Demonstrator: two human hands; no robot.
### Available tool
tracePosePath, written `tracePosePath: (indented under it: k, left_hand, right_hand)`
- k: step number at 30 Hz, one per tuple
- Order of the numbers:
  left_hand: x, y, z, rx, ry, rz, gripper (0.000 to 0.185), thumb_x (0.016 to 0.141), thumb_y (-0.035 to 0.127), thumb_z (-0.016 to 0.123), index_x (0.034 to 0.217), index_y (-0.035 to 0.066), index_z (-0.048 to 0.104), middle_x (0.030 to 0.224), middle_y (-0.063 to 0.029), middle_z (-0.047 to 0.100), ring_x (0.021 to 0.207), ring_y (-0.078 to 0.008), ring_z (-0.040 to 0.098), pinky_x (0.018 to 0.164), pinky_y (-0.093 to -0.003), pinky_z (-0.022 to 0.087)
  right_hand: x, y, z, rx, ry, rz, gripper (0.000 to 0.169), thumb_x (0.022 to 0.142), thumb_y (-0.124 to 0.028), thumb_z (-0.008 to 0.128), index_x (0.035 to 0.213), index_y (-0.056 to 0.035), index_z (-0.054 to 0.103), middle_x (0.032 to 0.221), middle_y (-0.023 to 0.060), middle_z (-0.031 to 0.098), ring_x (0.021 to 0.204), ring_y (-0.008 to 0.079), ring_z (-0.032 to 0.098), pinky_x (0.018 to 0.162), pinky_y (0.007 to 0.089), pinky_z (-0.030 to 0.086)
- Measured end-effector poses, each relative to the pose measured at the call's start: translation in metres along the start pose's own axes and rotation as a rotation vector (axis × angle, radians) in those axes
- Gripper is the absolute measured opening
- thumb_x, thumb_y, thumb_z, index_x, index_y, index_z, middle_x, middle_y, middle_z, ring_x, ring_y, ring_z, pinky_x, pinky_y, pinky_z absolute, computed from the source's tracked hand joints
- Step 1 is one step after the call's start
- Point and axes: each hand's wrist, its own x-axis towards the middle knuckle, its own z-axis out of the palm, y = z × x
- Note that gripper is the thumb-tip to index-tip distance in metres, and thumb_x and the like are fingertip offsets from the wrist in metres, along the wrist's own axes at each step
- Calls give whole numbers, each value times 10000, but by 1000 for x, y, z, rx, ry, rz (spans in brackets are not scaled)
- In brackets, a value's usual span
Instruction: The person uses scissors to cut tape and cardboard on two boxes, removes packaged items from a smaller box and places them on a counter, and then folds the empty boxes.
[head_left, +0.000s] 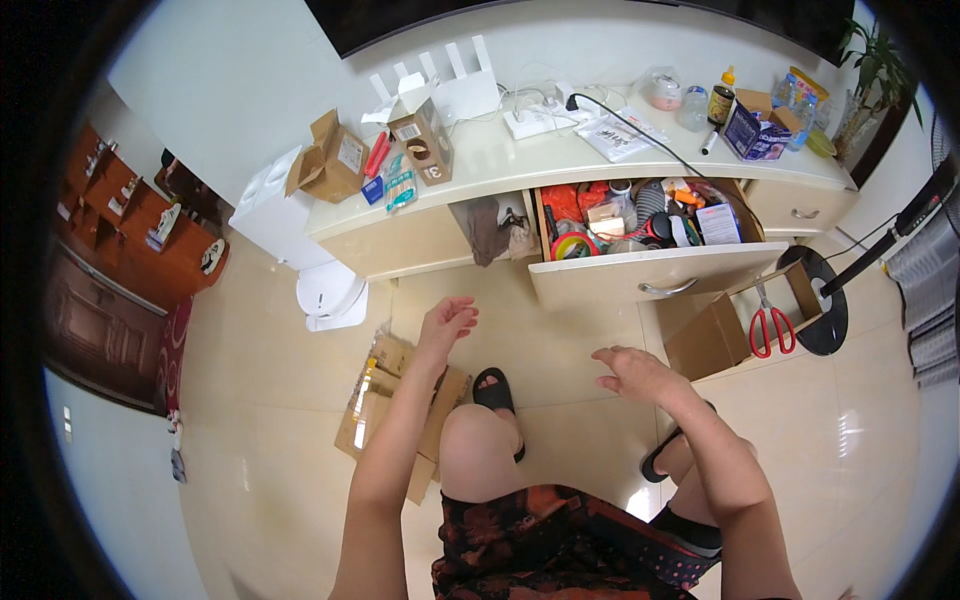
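Both of my hands hang in the air above the tiled floor, with nothing in either. My left hand (448, 328) has its fingers slightly curled and apart, above flattened cardboard (394, 390). Toward the pulled-out drawer (600, 281) my right hand (637, 373) points, palm down, fingers loosely spread. Tape rolls, bags, a small white box (718, 225) and other small goods fill the drawer. Red-handled scissors (772, 322) lie at the edge of an open cardboard box (701, 337), right of my right hand.
On the white cabinet top (517, 161) stand a router (469, 94), opened cartons (337, 161), a power strip (536, 122) and bottles (721, 97). A black stand base (832, 330) is beside the floor box. A white scale-like appliance (330, 292) sits by the cabinet's left end.
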Motion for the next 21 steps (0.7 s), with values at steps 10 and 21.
tracePosePath:
  k: [10,21]
  left_hand:
    - [-13,18,99,324,-455,175,305,854,158,579,1139,57,535,997,-59,599,855,-135,574,784,-263,453]
    - [-33,-2,146,529,-568,258,329,826,123,570,1140,42,521,1005,-139,601,901,-215,591,792,-323,478]
  right_hand:
    - [1,1,-6,-125,63,9,339,811,-184,605,1076,1,502,989,188,575,983,336,547,842,408,449]
    - [-14,15,-5,-147,59,2,259,795,-168,616,954,22,544,942,191,591,948,324,572,826,401,462]
